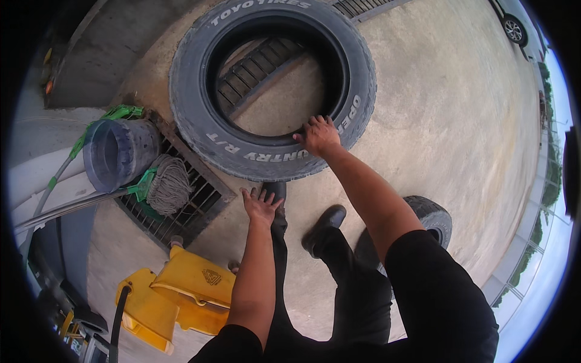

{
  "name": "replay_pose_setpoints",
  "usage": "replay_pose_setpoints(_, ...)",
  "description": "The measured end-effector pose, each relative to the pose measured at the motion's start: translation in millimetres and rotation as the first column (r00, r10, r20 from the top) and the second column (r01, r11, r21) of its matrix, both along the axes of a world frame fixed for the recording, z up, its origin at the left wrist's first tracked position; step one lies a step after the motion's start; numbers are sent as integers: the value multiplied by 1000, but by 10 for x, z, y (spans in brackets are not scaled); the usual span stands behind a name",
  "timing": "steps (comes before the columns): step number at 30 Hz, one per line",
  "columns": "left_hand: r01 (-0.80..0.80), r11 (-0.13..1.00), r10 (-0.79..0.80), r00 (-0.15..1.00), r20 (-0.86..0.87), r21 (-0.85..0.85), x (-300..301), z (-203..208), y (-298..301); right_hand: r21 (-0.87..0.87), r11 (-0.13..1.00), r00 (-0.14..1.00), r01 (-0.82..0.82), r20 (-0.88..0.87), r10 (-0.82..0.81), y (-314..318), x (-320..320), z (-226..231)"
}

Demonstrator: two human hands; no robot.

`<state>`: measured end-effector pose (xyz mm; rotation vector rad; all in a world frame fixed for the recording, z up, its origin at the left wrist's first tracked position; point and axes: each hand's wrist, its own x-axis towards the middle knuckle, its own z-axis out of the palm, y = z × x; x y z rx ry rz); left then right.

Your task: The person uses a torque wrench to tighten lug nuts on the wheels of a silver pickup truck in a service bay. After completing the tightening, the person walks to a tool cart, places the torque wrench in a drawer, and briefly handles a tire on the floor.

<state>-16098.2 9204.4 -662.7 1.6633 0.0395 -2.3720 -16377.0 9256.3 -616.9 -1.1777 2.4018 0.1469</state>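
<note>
A large black tyre (192, 91) without a rim is in front of me, its sidewall with pale raised lettering facing up toward me. My right hand (319, 134) rests on its near inner edge, fingers bent over the bead. My left hand (261, 207) is held just short of the tyre's near side, fingers spread and nothing in it. Through the tyre's opening I see concrete and part of a slotted drain grate (257, 69). Below my left hand is one of my dark boots, partly hidden by the tyre.
At left, a grey string mop (169, 186) and a translucent bucket (121, 154) stand by a metal floor grate (203, 209). A yellow plastic mop-wringer bucket (196, 281) is near my left forearm. A second tyre (431, 215) lies behind my right arm. A parked car (517, 30) is far right.
</note>
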Motion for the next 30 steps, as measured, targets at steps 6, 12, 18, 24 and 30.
replay_pose_setpoints(6, 5, 993, -23, 989, -147, -119, -232, -269, -329, 252, 953, 959, -168, 266, 99, -194, -411, -133)
replay_pose_setpoints(12, 187, 977, -198, 975, -101, -104, -302, 1328, -231, 115, 968, 928, -221, 330, 173, -68, -413, 1567)
replay_pose_setpoints(18, 321, 909, -287, 945, -159, 265, -58, 2614, 1462, 142, 990, 982, 9, 183, -35, 1709, -210, 3371)
replay_pose_setpoints(24, 791, 500, -528, 601, -600, 352, -439, 3161, 2589, 355, 836, 899, 419, -37, -435, 3378, -84, 4752)
replay_pose_setpoints(30, 981, 160, -838, 77, -540, -107, -1546, 3033, 3186, 455, 495, 628, 740, -204, -751, 5100, -27, 4451)
